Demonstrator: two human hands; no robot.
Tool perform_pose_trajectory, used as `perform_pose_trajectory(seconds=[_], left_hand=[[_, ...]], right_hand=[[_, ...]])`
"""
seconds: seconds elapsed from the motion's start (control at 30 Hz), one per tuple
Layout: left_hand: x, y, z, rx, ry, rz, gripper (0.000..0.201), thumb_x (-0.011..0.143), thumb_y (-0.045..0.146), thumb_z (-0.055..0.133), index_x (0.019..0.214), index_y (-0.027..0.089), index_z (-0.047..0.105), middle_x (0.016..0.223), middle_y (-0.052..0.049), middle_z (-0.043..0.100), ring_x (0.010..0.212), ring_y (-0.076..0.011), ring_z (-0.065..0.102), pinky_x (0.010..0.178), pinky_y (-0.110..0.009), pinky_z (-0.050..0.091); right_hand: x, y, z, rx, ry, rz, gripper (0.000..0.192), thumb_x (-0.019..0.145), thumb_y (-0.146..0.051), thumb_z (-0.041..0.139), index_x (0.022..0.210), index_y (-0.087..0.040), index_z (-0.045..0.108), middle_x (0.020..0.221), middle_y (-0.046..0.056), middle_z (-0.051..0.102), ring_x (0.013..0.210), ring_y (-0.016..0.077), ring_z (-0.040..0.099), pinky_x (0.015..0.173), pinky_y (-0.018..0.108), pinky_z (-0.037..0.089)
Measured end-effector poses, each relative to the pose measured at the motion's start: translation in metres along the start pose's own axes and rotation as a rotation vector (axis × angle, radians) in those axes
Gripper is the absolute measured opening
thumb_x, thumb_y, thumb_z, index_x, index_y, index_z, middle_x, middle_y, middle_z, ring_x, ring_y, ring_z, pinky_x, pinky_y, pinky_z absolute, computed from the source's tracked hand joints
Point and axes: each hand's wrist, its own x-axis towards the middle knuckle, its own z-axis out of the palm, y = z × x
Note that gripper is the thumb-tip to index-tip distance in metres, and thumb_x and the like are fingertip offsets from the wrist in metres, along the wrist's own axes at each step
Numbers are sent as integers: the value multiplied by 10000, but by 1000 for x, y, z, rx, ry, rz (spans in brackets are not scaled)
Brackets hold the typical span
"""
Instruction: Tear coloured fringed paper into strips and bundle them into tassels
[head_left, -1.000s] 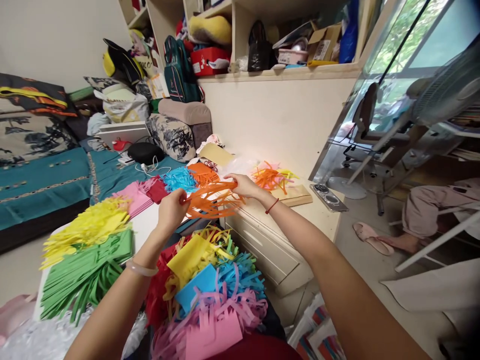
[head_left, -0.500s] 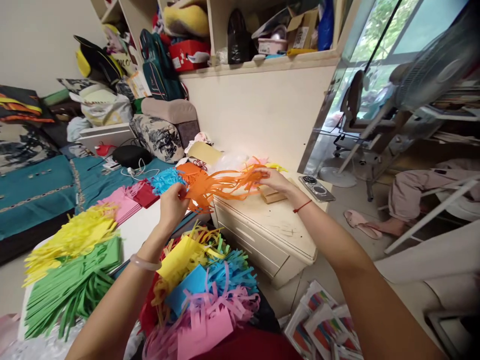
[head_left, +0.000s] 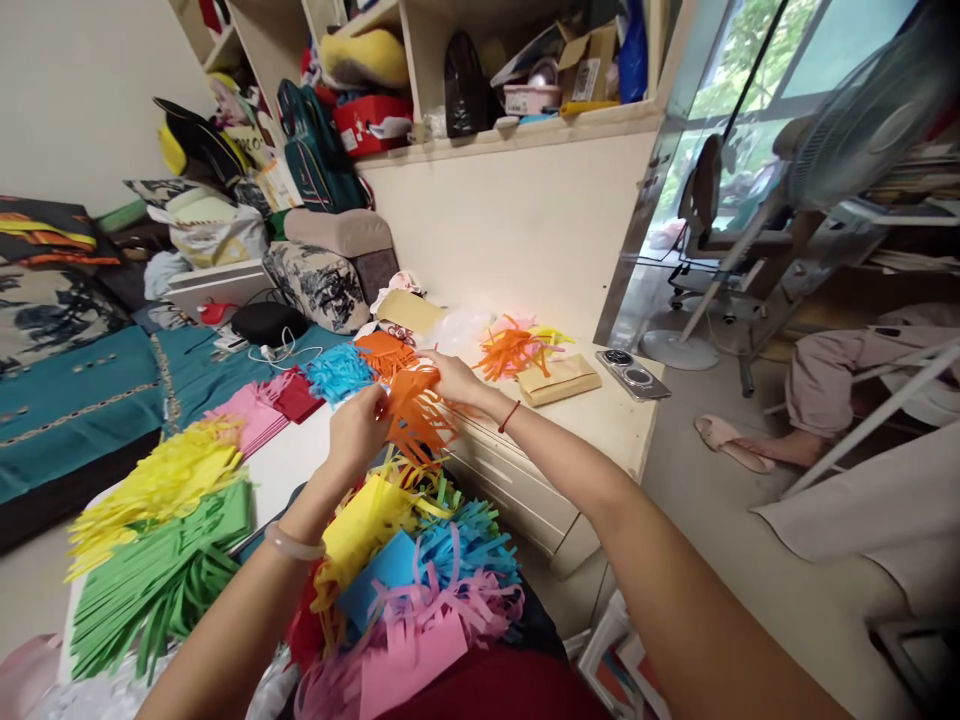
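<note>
A piece of orange fringed tissue paper (head_left: 418, 408) hangs between my hands, its cut strips drooping down. My left hand (head_left: 358, 432) is closed on its left edge. Beside it, the fingers of my right hand (head_left: 456, 380) pinch the paper's upper right side; the fingertips are partly hidden. On my lap lie more fringed papers: a yellow one (head_left: 369, 522), a blue one (head_left: 390, 570) and a pink one (head_left: 416, 665). To the left, a white board (head_left: 289, 465) bears green fringed paper (head_left: 161, 570), yellow fringed paper (head_left: 176, 470) and pink, red, blue and orange pieces.
A cream cabinet (head_left: 517, 480) stands ahead, carrying orange strips (head_left: 514, 350), a tan folded paper packet (head_left: 559, 382) and a phone (head_left: 634, 376). Printed packets lie on the floor below. A fan (head_left: 855, 140) and a seated person's leg (head_left: 829, 385) are at the right.
My right hand has moved left from the far end of the stretched strips to near my left hand. The orange strips, pulled out sideways before, now hang down.
</note>
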Motion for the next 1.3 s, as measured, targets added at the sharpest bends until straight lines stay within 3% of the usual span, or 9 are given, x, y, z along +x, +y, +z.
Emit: perform_pose_trajectory(seconds=[0.2, 0.47, 0.6, 0.7, 0.77, 0.83, 0.93, 1.1, 1.3], left_hand=[[-10, 10, 21, 5, 24, 59, 87, 763, 134, 523, 702, 192, 500, 782, -48, 570, 713, -187, 528, 595, -266, 366], [-35, 136, 91, -178, -163, 481, 213, 816, 29, 451, 966, 122, 571, 1176, -161, 555, 1071, -233, 548, 928, -359, 469], [-52, 185, 110, -138, -355, 619, 214, 857, 17, 407, 963, 96, 576, 1165, -182, 593, 1162, -242, 539, 1007, -383, 434], [-60, 201, 113, -139, -414, 643, 199, 861, 11, 409, 927, 83, 583, 1061, -183, 639, 1086, -243, 598, 991, -391, 446], [-62, 205, 111, -127, -447, 643, 202, 858, 3, 405, 924, 66, 585, 1013, -199, 649, 1057, -257, 616, 977, -409, 452], [-62, 209, 106, -103, -484, 645, 214, 853, -2, 400, 939, 52, 590, 983, -215, 653, 1038, -275, 626, 952, -429, 464], [-61, 213, 100, -65, -524, 662, 261, 846, 1, 402, 1033, 7, 585, 1021, -260, 644, 1033, -302, 629, 927, -445, 476], [-60, 203, 96, -145, -512, 674, 359, 831, 18, 433, 1168, 43, 555, 1139, -236, 630, 1081, -270, 615, 956, -411, 469], [-51, 165, 95, -272, -566, 726, 365, 824, 59, 485, 1169, 41, 599, 1237, -212, 600, 1140, -296, 572, 998, -433, 438]], right_hand=[[-29, 22, -43, -84, -26, -1, 603, 717, -17, 527, 1298, -180, 523, 1203, 89, 641, 1029, 228, 625, 865, 306, 473], [-152, 85, -134, -572, -105, 133, 510, 774, -49, 504, 1249, -223, 572, 1247, 69, 621, 1133, 237, 584, 904, 325, 450], [-225, 119, -168, -813, -285, 451, 380, 816, -47, 490, 1132, -196, 640, 1066, 108, 694, 1009, 230, 643, 853, 336, 457], [-268, 116, -185, -994, -249, 763, 346, 858, -48, 403, 1107, -95, 640, 950, 209, 688, 938, 321, 651, 819, 483, 451], [-284, 99, -184, -1056, -111, 747, 384, 867, -53, 352, 1160, -40, 600, 1037, 264, 652, 1009, 369, 614, 846, 563, 422], [-287, 76, -167, -969, -39, 497, 419, 862, -103, 388, 1248, -44, 540, 1237, 253, 570, 1177, 353, 523, 958, 547, 391], [-277, 50, -119, -571, -166, 83, 601, 792, -235, 502, 1363, -63, 430, 1427, 192, 418, 1341, 288, 372, 1077, 446, 368], [-269, 51, -58, -356, -114, 104, 649, 773, -178, 484, 1381, 20, 378, 1415, 239, 412, 1330, 292, 394, 1081, 476, 387], [-283, 83, -66, -286, -134, 50, 389, 883, -168, 458, 1247, -107, 579, 1325, 125, 553, 1275, 249, 475, 1074, 448, 400]])
